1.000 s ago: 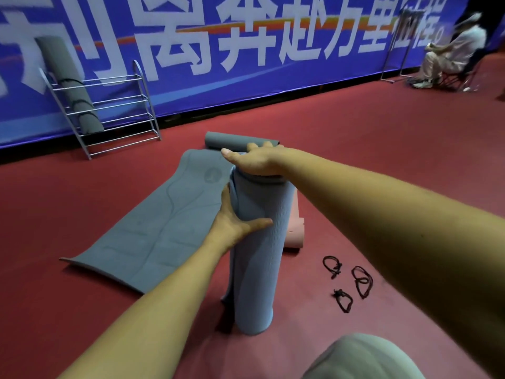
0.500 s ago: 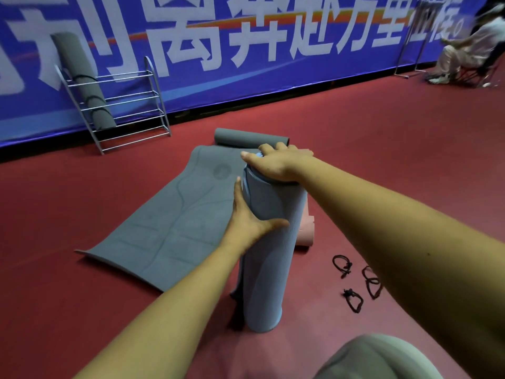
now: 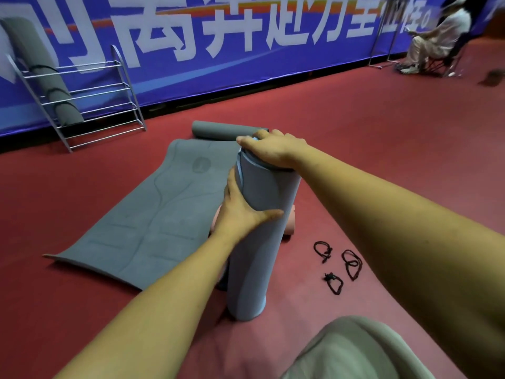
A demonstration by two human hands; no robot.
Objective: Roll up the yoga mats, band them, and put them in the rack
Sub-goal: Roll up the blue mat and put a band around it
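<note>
On the red floor (image 3: pixel 382 149) stands the rolled blue mat (image 3: pixel 254 263), upright: left grip (image 3: pixel 240 212) curls round its side, right grip (image 3: pixel 273 151) lies flat over its top. Left of it a grey mat (image 3: pixel 142 220) lies unrolled; right, black bands (image 3: pixel 329 277); far behind-left, the rack (image 3: pixel 90 105) against a blue banner (image 3: pixel 273 72).

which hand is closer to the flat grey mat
Left. The left hand grips the side of the upright rolled mat facing the flat grey mat; the right hand rests on its top end, higher and farther.
</note>
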